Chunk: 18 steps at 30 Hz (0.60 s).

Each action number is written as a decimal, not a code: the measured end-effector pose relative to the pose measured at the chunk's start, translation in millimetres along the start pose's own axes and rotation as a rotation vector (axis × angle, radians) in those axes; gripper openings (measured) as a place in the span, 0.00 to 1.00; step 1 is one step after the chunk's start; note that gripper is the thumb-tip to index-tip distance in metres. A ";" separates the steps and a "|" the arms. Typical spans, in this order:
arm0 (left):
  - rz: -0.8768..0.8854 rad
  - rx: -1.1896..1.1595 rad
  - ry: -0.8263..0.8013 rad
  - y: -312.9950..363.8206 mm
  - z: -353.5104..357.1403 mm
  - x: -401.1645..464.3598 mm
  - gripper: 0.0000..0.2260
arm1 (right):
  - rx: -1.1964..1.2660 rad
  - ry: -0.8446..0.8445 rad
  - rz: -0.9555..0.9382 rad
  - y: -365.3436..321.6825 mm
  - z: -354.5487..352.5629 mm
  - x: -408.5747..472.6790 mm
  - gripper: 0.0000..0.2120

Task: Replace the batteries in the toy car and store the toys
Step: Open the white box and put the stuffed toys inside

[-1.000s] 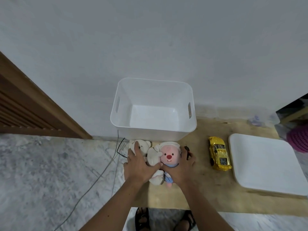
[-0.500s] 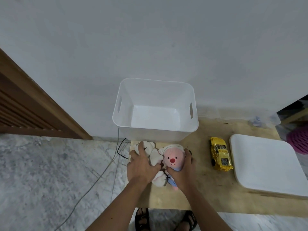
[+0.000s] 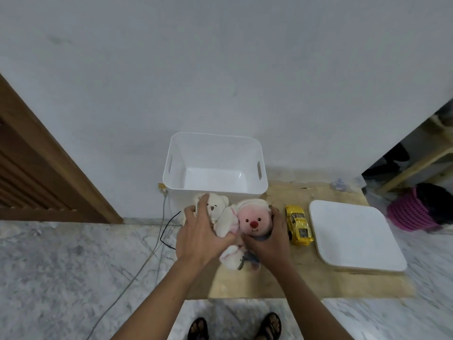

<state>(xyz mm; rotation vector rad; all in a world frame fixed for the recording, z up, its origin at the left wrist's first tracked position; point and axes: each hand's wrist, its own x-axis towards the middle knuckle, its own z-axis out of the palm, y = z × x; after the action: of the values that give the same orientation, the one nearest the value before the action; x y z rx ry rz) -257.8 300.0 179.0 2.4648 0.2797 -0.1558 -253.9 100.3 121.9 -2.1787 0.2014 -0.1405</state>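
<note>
My left hand (image 3: 199, 235) grips a white teddy bear (image 3: 218, 212), and my right hand (image 3: 270, 239) grips a pink-faced plush doll (image 3: 255, 222) with a white hood. Both plush toys are pressed together between my hands, raised a little above the wooden board (image 3: 316, 283), just in front of the empty white storage bin (image 3: 213, 190). A yellow toy car (image 3: 299, 224) lies on the board to the right of my right hand, apart from it.
A white bin lid (image 3: 353, 236) lies flat on the board right of the car. A black cable (image 3: 166, 229) and a grey cable (image 3: 137, 273) run over the marble floor at left. A pink knitted basket (image 3: 409, 212) sits at far right, a wooden door (image 3: 36, 173) at left.
Both hands have closed around the two plush toys and lifted them slightly off the board toward the bin. The car and the lid have not moved.
</note>
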 end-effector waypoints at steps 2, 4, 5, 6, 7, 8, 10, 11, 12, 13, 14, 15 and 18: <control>0.046 -0.039 0.048 8.1 -20.5 -4.0 0.54 | 0.005 0.052 -0.036 -13.6 -10.2 0.3 0.46; 0.094 -0.070 0.109 18.4 -40.3 -4.0 0.55 | 0.014 0.100 -0.080 -27.4 -18.8 3.3 0.47; 0.117 -0.076 0.140 24.1 -49.6 -1.3 0.55 | 0.029 0.127 -0.105 -36.0 -22.8 6.6 0.48; 0.134 -0.078 0.166 29.6 -59.0 3.4 0.56 | 0.055 0.152 -0.127 -46.3 -26.5 11.4 0.49; 0.144 -0.077 0.183 34.3 -67.7 9.8 0.57 | 0.082 0.167 -0.141 -57.9 -29.5 17.8 0.50; 0.148 -0.079 0.196 38.4 -75.9 17.5 0.57 | 0.103 0.171 -0.148 -71.3 -31.7 25.0 0.50; 0.129 -0.092 0.203 42.8 -89.0 37.0 0.57 | 0.118 0.149 -0.150 -98.6 -32.6 41.1 0.50; 0.102 -0.101 0.194 43.6 -94.0 47.5 0.56 | 0.110 0.133 -0.143 -109.4 -30.6 50.3 0.51; 0.066 -0.111 0.176 43.5 -97.2 58.0 0.56 | 0.096 0.117 -0.129 -118.5 -27.4 59.4 0.54; 0.030 -0.128 0.154 43.1 -99.3 68.4 0.55 | 0.077 0.103 -0.107 -124.9 -23.2 68.7 0.56; -0.002 -0.147 0.130 42.4 -100.7 78.8 0.54 | 0.058 0.090 -0.075 -128.5 -17.7 79.0 0.59; -0.029 -0.163 0.110 41.2 -101.6 88.7 0.54 | 0.044 0.075 -0.039 -130.7 -11.9 88.7 0.59; -0.081 -0.175 0.060 36.9 -100.8 119.8 0.53 | 0.045 0.034 0.031 -129.4 6.7 118.1 0.57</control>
<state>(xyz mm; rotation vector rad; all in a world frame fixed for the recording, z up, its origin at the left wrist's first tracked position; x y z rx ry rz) -128.4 353.2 258.4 2.2881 0.4026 -0.0884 -125.0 156.1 226.9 -2.1282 0.2493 -0.1634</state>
